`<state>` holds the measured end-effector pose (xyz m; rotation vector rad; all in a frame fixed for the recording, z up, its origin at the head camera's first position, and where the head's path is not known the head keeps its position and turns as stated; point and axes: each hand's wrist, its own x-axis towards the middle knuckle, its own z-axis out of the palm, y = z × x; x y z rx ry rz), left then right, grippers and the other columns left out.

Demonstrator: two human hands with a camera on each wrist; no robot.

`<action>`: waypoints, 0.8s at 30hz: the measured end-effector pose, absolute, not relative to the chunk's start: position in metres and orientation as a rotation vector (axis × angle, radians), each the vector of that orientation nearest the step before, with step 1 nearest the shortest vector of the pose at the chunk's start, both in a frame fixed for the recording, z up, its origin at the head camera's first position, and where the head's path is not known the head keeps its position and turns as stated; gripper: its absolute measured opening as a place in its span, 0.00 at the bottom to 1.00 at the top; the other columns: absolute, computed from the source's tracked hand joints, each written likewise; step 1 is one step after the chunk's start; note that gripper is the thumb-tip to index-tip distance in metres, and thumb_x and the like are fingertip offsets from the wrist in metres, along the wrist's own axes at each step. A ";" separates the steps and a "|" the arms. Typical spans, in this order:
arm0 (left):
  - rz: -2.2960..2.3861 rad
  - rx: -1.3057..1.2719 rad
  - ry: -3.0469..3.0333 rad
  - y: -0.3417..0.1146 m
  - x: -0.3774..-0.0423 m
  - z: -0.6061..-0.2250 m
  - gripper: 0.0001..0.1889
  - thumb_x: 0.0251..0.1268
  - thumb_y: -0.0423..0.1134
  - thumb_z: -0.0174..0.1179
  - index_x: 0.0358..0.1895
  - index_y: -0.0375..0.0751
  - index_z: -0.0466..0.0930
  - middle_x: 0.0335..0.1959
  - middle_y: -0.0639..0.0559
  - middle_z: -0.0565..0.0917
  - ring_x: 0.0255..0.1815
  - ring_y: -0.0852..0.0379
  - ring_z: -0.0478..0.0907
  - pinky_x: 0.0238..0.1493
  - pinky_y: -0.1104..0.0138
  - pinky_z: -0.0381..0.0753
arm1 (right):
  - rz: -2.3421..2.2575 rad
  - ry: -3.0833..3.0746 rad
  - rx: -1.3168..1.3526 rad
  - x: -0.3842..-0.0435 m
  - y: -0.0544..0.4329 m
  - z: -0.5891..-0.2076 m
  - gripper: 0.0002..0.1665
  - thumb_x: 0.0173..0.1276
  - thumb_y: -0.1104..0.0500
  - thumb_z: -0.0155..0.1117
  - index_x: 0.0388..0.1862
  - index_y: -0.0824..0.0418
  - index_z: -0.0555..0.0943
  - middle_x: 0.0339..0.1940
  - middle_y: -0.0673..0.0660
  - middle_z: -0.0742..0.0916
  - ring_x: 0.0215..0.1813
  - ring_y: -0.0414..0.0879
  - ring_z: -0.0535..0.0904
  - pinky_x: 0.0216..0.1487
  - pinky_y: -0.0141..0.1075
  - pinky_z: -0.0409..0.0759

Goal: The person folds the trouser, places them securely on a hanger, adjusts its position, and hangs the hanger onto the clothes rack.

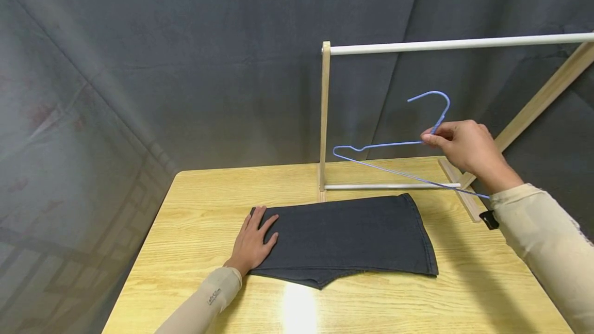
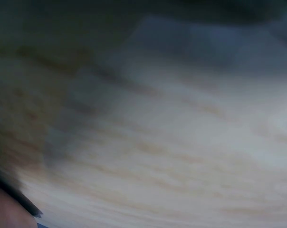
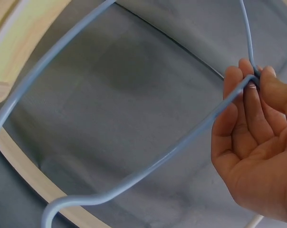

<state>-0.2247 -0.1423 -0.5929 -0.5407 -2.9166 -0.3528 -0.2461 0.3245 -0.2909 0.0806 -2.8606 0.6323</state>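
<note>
A dark folded garment, which looks like denim trousers (image 1: 343, 236), lies flat on the wooden table. My left hand (image 1: 252, 241) rests on its left end with the fingers spread. In the left wrist view there is mostly blurred table surface. My right hand (image 1: 468, 151) pinches a blue wire hanger (image 1: 380, 169) at the base of its hook, holding it in the air above the right part of the garment. The right wrist view shows thumb and fingertips closed on the neck of the hanger (image 3: 157, 161); the hook points up and left in the head view.
Behind the garment stands a rack with wooden posts (image 1: 325, 117) and a white top rail (image 1: 455, 45). A lower white bar (image 1: 390, 186) runs near the table's back edge. Grey curtains (image 1: 209, 66) hang behind and to the left of the wooden table (image 1: 185, 251).
</note>
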 end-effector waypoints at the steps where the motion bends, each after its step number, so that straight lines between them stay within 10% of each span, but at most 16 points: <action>1: -0.357 -0.541 -2.917 -0.142 -0.224 -0.593 0.28 0.74 0.60 0.47 0.75 0.62 0.65 0.81 0.46 0.56 0.83 0.46 0.49 0.81 0.48 0.51 | 0.633 -2.865 0.086 -0.246 0.324 -0.294 0.26 0.73 0.40 0.58 0.47 0.60 0.88 0.42 0.63 0.91 0.47 0.62 0.83 0.42 0.51 0.74; 24: -0.339 -0.532 -2.930 -0.142 -0.221 -0.592 0.28 0.74 0.61 0.46 0.75 0.64 0.64 0.81 0.47 0.55 0.83 0.47 0.48 0.81 0.50 0.50 | 0.655 -3.002 0.216 -0.242 0.313 -0.349 0.18 0.74 0.47 0.61 0.44 0.57 0.89 0.38 0.58 0.92 0.38 0.52 0.83 0.32 0.36 0.71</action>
